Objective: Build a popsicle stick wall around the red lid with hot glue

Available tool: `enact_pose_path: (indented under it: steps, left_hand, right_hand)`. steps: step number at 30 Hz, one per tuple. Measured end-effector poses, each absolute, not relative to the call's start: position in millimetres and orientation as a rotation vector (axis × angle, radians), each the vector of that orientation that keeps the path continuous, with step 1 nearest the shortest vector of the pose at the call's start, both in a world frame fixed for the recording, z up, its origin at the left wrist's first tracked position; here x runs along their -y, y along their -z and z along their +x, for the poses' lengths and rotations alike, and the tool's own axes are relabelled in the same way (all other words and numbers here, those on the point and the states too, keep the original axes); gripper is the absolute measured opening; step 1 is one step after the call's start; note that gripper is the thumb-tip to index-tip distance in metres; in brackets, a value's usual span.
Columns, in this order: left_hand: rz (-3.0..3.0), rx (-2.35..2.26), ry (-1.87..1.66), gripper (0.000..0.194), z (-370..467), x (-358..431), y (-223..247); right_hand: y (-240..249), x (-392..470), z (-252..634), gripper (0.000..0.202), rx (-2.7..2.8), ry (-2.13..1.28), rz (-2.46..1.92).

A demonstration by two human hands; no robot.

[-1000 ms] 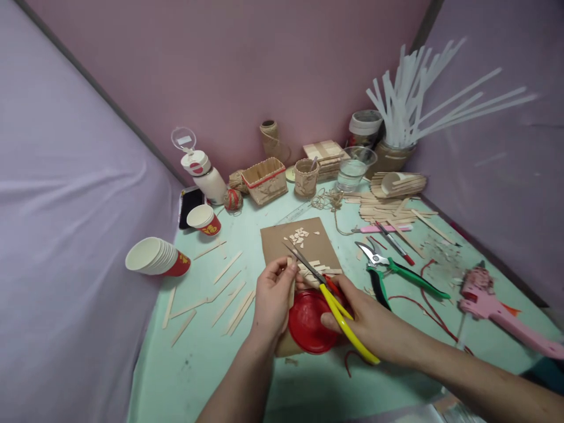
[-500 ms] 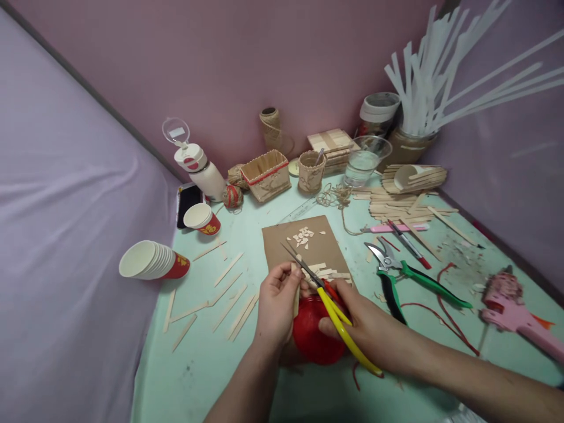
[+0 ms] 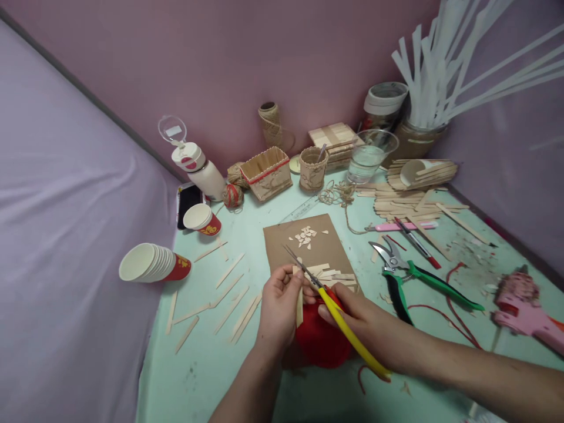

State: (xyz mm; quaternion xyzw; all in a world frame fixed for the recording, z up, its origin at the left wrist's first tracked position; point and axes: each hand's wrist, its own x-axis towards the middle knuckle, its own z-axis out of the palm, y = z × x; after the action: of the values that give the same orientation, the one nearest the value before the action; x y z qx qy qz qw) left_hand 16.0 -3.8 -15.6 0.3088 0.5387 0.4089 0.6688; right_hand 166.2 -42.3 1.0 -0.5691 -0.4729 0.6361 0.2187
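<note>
Between the thumb and fingers of my left hand (image 3: 278, 305) is a flat wooden craft stick (image 3: 300, 310), held upright. My right hand (image 3: 368, 320) grips scissors (image 3: 348, 335) with yellow and red handles, their blades pointing up and left across the top of the stick. Below both hands is a round red object (image 3: 324, 341), partly covered by them. A brown cardboard sheet (image 3: 282, 244) lies just beyond, bearing small pale wood chips (image 3: 305, 236) and a pile of cut stick pieces (image 3: 341, 277).
Green-handled pruning shears (image 3: 409, 270) and a pink glue gun (image 3: 522, 305) lie at the right. Loose sticks (image 3: 229, 291) and stacked paper cups (image 3: 154, 262) are at the left. A water cup (image 3: 366, 161), stick basket (image 3: 267, 176) and bottle (image 3: 206, 176) stand behind.
The scissor handles have come closer together in my right hand. My left hand still holds the stick in nearly the same place. The view has shifted slightly.
</note>
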Motion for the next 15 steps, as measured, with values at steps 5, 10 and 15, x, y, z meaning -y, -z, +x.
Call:
enact_pose_path:
  steps: [5,10,15]
  left_hand:
    - [0.677,-1.227,-0.873,0.032,13.7,0.7,15.2]
    - [0.704,-1.235,-0.85,0.031,10.8,-1.2,17.0]
    - [0.711,-1.239,-0.831,0.032,9.8,-1.9,17.3]
  right_hand:
    - [-1.3,37.2,164.3,0.035,1.288,-1.783,-1.625]
    - [-1.1,33.4,165.0,0.031,1.292,-1.805,-1.653]
    - [-0.5,33.1,164.5,0.031,1.258,-1.834,-1.666]
